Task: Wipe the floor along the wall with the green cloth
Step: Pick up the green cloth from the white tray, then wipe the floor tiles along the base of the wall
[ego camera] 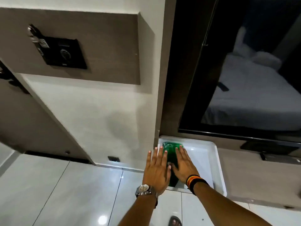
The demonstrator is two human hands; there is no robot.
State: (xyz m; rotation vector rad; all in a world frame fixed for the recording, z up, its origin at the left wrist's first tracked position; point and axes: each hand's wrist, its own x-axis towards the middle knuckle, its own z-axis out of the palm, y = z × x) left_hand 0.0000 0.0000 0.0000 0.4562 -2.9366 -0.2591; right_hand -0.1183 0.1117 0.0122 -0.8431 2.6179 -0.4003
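The green cloth (171, 152) lies flat on a white, brightly lit recessed surface (205, 157) at the foot of the wall (97, 115). My left hand (156, 170), with a watch on the wrist, lies palm down with fingers spread on the cloth's left side. Palm down on the cloth's right side is my right hand (184, 163), with a striped band on the wrist. Neither hand curls around the cloth. Its middle and far end show between the hands; the rest is hidden under them.
Glossy grey floor tiles (65, 193) fill the lower left. A dark screen (244, 79) hangs above the white recess on a wood-look panel (260, 176). A black socket (114, 159) sits low on the wall. A door (24, 121) stands at left, and my sandalled foot (175, 221) is below.
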